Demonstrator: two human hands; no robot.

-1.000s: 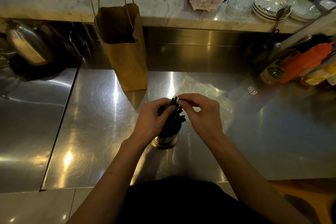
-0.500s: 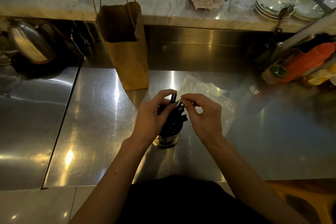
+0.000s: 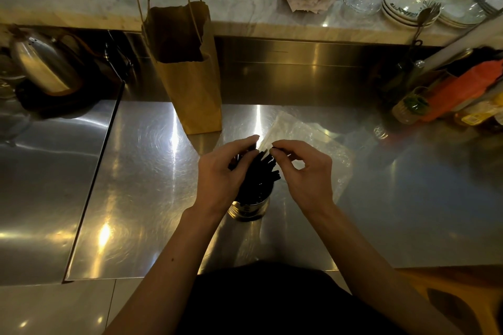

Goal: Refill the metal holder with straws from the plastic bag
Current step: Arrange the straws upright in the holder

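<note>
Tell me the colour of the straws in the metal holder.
Black. The straws stand bunched in the metal holder, seen in the head view, the only one.

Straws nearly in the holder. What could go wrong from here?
1. The metal holder is narrow and packed; a push from the left hand might tip it.
2. The black straws fan out above the rim, so some may slip out.
3. The plastic bag beside the right hand could snag.
</note>
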